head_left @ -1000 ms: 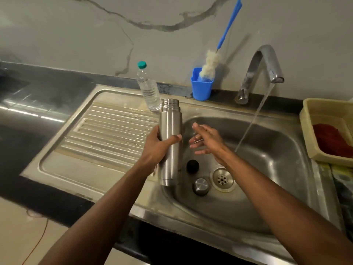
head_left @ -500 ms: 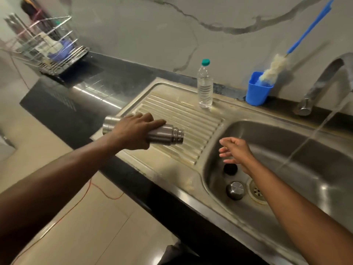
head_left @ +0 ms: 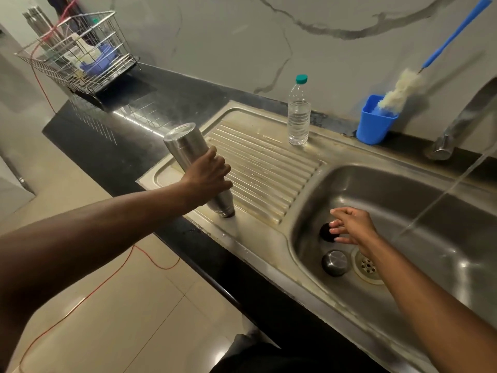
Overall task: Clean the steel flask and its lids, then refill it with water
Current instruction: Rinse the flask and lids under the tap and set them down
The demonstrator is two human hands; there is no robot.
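A: Where does each grip stand?

B: The left hand [head_left: 205, 179] is wrapped tight round the middle of the steel flask [head_left: 197, 168]. The right hand [head_left: 352, 227] is spread, holding nothing, low in the sink [head_left: 443, 270] basin.

A: And the flask itself?

B: Upside down on the draining board [head_left: 266, 168], mouth end touching the metal near the front edge, base up. Its long axis is tilted, the base leaning toward 11 o'clock and the mouth toward 5 o'clock. I'd judge it is being stood to drain, not yet let go.

A: The lids?

B: Both lie on the basin floor. The black lid [head_left: 326, 232] sits just at the right fingertips [head_left: 334, 230], toward 9 o'clock from the palm; whether they touch I cannot tell. The steel lid [head_left: 334, 262] is just beside it at 6 o'clock, next to the drain [head_left: 367, 266].

A: So which hand takes them?

B: The right is far nearer; the left is well apart at 10 o'clock. Water from the tap [head_left: 462, 117] falls at 3 o'clock of the right hand, so a lid could go straight under it
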